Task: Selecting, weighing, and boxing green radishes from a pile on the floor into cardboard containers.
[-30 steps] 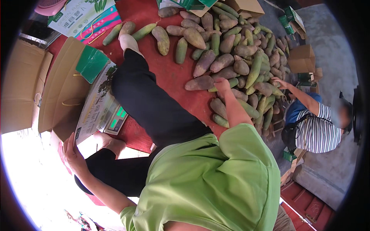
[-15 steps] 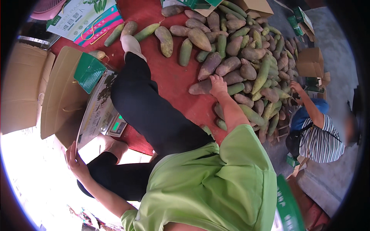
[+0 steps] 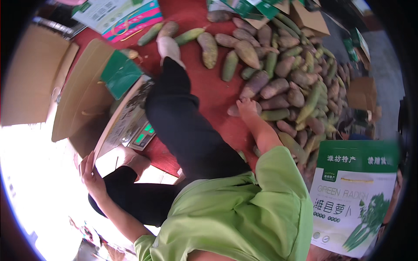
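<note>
Head view: one purplish radish (image 3: 232, 110) lies at the left edge of the pile (image 3: 311, 102), under the right hand (image 3: 248, 107); wrapping its middle should work best. Well apart, the left hand (image 3: 93, 179) is at the near edge of the open box (image 3: 80, 93). Neither hand's grip can be told.

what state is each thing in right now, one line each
Bare left hand: at the printed cardboard box's edge
Printed cardboard box with green flap: open, flaps spread
Bare right hand: on the brownish oblong radish
Brownish oblong radish: lying down, partly covered
Green and purplish-brown radishes: heaped loosely
Grey digital scale: display lit green
Green-and-white printed carton: front panel visible, open or shut unclear
</note>
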`<state>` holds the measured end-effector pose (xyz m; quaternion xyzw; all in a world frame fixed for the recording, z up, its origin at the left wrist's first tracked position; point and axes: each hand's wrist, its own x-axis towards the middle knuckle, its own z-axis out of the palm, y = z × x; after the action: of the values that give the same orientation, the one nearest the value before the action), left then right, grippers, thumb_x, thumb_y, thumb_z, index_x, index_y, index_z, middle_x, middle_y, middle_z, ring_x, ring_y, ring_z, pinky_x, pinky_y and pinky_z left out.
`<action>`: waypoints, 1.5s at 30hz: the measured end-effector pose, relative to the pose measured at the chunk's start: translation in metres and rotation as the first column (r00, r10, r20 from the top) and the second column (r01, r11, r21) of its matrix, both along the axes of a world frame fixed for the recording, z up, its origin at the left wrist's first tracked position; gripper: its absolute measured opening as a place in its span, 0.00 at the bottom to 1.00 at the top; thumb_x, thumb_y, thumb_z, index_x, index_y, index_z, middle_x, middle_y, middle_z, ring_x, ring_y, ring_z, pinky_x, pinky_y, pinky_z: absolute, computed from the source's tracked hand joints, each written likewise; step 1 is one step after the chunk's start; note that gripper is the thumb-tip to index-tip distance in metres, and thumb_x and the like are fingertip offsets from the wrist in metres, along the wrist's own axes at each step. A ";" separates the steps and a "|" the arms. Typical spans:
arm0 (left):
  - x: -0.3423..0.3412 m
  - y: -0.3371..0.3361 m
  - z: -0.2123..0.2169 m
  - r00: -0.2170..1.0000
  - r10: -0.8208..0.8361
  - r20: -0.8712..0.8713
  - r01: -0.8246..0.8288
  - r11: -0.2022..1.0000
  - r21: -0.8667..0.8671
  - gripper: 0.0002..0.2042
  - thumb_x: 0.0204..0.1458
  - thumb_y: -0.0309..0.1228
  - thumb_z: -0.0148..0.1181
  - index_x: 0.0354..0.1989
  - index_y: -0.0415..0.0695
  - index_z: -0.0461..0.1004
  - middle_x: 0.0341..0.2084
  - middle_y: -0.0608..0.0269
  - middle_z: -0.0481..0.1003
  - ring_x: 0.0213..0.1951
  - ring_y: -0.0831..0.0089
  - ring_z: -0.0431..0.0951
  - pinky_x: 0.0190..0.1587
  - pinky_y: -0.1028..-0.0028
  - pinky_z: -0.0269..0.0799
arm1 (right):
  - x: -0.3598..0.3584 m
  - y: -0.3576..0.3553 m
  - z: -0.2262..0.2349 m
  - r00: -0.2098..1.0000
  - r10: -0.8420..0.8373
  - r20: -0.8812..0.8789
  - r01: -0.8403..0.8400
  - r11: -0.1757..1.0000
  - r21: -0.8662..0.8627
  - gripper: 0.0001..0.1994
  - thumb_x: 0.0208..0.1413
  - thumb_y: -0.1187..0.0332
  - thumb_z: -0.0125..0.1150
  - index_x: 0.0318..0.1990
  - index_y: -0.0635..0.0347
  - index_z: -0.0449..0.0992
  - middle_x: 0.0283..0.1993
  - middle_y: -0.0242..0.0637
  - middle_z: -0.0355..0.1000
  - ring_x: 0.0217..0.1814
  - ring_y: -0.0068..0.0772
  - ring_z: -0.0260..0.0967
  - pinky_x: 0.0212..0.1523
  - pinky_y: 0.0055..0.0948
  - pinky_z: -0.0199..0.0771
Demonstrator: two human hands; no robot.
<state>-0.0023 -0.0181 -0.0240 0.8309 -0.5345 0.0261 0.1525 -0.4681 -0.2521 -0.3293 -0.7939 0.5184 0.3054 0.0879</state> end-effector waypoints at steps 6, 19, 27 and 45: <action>-0.010 -0.010 0.005 0.999 0.038 0.030 -0.037 0.999 -0.027 0.21 0.37 0.13 0.52 0.41 0.44 0.79 0.36 0.59 0.76 0.42 0.60 0.74 0.47 0.66 0.69 | -0.003 0.011 -0.014 0.995 0.093 -0.028 -0.095 0.992 -0.087 0.13 0.53 0.65 0.52 0.47 0.46 0.71 0.53 0.35 0.66 0.58 0.35 0.61 0.50 0.39 0.63; -0.005 -0.006 0.015 0.995 0.068 0.069 -0.069 0.997 0.016 0.16 0.40 0.18 0.57 0.39 0.47 0.78 0.35 0.66 0.76 0.40 0.65 0.75 0.42 0.67 0.70 | 0.040 0.027 0.013 0.996 0.034 0.082 -0.029 0.998 -0.062 0.21 0.44 0.68 0.64 0.48 0.49 0.66 0.49 0.36 0.67 0.56 0.41 0.62 0.51 0.47 0.66; -0.003 -0.005 0.017 0.996 0.051 0.077 -0.053 0.998 0.016 0.14 0.43 0.23 0.55 0.39 0.49 0.79 0.34 0.69 0.75 0.39 0.68 0.75 0.43 0.68 0.69 | 0.084 -0.005 0.061 0.692 -0.018 0.722 0.168 0.976 -0.136 0.33 0.35 0.72 0.70 0.54 0.58 0.63 0.52 0.44 0.65 0.55 0.54 0.60 0.53 0.43 0.65; -0.001 -0.002 0.021 0.999 0.039 0.026 -0.040 0.999 0.007 0.14 0.44 0.24 0.54 0.39 0.50 0.79 0.34 0.67 0.75 0.41 0.67 0.74 0.45 0.68 0.68 | 0.309 -0.033 0.383 -0.136 0.382 0.914 -0.131 0.908 -0.398 0.32 0.34 0.69 0.73 0.52 0.57 0.68 0.51 0.40 0.69 0.53 0.42 0.67 0.53 0.36 0.68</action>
<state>-0.0038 -0.0201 -0.0026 0.8414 -0.5200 0.0380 0.1418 -0.1594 -0.2852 0.0538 -0.8490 0.1438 -0.4059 0.3061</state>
